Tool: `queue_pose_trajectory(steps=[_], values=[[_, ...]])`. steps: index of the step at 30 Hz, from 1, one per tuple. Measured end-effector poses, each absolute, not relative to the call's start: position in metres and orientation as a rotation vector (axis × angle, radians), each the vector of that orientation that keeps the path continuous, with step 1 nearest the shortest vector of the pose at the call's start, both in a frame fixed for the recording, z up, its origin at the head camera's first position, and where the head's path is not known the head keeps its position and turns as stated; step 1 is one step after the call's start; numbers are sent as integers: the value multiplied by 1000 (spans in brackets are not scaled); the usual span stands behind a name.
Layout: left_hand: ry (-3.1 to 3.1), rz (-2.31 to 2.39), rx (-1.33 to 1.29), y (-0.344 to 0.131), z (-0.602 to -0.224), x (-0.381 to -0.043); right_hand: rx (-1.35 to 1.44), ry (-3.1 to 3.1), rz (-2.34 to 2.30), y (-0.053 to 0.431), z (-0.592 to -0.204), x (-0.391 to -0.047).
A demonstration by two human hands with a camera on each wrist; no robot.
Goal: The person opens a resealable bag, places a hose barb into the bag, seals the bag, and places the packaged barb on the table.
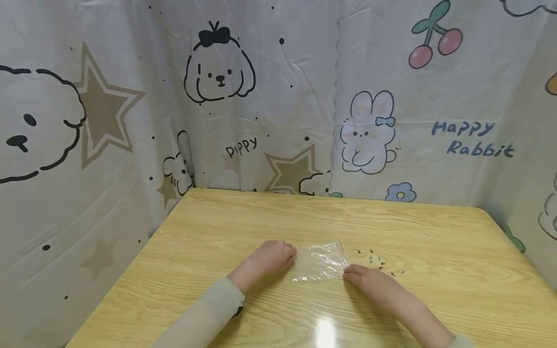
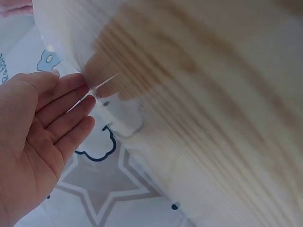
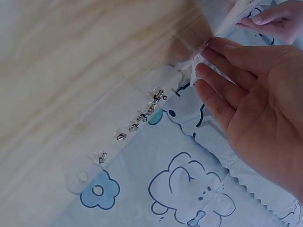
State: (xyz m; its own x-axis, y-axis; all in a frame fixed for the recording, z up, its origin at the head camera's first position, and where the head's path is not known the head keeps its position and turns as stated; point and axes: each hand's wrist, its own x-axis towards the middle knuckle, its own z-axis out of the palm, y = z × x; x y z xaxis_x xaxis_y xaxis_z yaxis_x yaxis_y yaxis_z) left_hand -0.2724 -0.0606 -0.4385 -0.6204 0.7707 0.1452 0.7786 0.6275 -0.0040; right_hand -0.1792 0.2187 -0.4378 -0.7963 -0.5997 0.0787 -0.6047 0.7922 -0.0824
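A clear plastic zip bag (image 1: 319, 261) lies flat on the wooden table, its zip edge toward the right. At its left edge, my left hand (image 1: 271, 258) touches the plastic with its fingertips; in the left wrist view those fingers (image 2: 66, 111) look nearly straight, the thumb apart from the index tip. My right hand (image 1: 372, 282) rests its fingertips on the near corner of the zip edge. The right wrist view shows its fingers (image 3: 220, 90) extended, with the index tip against the plastic. Several small shiny metal pieces (image 1: 380, 263), kind too small to tell, lie scattered beyond the right hand.
The yellow wood-grain table (image 1: 243, 217) extends around the bag. A printed curtain (image 1: 278, 96) with cartoon animals and stars hangs along its back and sides. A small dark object (image 1: 238, 311) shows at the left sleeve's cuff.
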Motion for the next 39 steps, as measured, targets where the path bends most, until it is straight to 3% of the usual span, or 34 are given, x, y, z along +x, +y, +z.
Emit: queue_pose_trajectory(steps=[19,39], values=[[-2806,-66,-1194,-52,-435,-289,1063,-2815,39,207,-438,-173],[-2753,-84,-1214,-50,-435,-280,991,-2862,531,223,-428,-182]])
